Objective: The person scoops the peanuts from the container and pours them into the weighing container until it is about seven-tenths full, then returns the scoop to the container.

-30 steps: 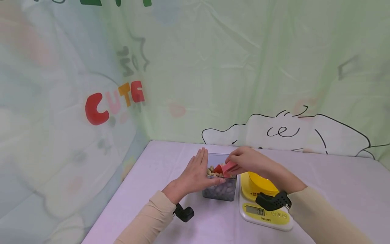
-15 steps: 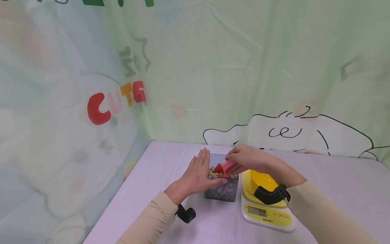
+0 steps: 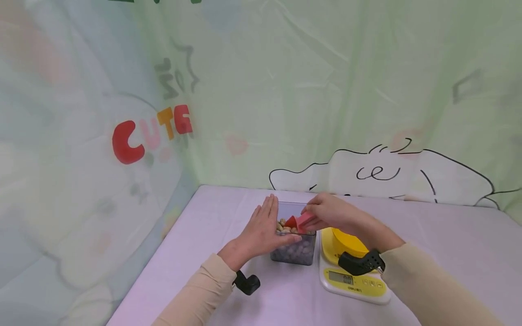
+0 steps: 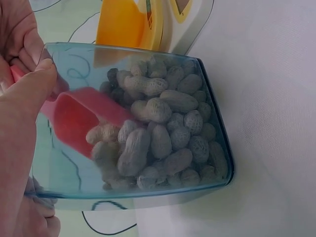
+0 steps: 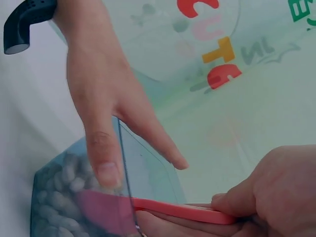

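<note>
A clear bluish plastic box (image 3: pixel 292 259) stands on the table, partly filled with unshelled peanuts (image 4: pixel 170 140). My left hand (image 3: pixel 258 233) lies along the box's left side, fingers straight, with the thumb spread across the near rim. From the right, my right hand (image 3: pixel 334 212) grips the handle of a pinkish-red scoop (image 4: pixel 94 116) and reaches in over the rim. Through the wall in the left wrist view, the scoop's mouth shows tilted down among the peanuts, its front edge hidden by them. In the right wrist view the scoop handle lies between right thumb and fingers.
Right of the box is a yellow and white kitchen scale (image 3: pixel 359 290), its display (image 3: pixel 340 278) reading 0.0. A yellow bowl (image 3: pixel 350 243) sits on it under the right forearm. A printed curtain (image 3: pixel 261 99) hangs behind the pale tablecloth (image 3: pixel 183 253).
The head view has shifted slightly. Both hands, the scoop and the box keep nearly the same places relative to one another.
</note>
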A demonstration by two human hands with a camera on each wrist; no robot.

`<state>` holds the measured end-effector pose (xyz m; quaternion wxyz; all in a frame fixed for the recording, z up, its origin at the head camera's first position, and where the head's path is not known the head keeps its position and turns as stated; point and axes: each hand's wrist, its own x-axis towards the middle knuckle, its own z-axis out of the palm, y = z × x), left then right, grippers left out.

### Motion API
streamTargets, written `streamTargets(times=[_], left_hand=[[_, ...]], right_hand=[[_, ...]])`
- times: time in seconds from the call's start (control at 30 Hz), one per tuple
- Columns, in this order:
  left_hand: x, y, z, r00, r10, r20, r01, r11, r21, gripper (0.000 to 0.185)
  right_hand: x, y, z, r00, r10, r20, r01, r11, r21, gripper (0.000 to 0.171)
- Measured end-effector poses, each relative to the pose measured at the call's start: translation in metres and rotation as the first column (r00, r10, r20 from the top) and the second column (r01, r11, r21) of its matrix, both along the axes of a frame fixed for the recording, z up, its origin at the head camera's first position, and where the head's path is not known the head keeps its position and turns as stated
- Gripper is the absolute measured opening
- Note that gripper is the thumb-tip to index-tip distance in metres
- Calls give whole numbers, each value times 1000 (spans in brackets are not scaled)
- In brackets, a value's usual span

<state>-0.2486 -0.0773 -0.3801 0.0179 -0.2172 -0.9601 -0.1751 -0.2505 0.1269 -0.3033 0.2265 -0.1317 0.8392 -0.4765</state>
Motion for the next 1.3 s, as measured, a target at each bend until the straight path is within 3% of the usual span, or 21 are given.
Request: streamTargets(times=[0.3, 0.57, 0.9, 1.13, 1.3], left_hand=[[3, 3, 2, 1000, 3, -14, -3, 1000, 1, 117], [3, 2, 3, 1000, 12, -14, -12, 1000, -14, 117], [4, 3, 3, 1000, 18, 1, -18, 1000, -24, 118], [2, 2, 2, 1000, 23, -7, -23, 999, -25, 118], [3, 2, 2, 1000, 22, -8, -22, 999, -34, 118]], right_hand=[[10, -6, -8, 998, -61, -16, 62, 998, 3, 34], [13, -13, -4, 995, -27, -98, 35, 995, 88, 33], [9, -1, -8, 1000, -27, 11, 28, 995, -93, 35], [3, 2, -7, 999, -7, 38, 12, 993, -113, 36], [2, 0, -8, 998, -40, 39, 44, 990, -133, 36]])
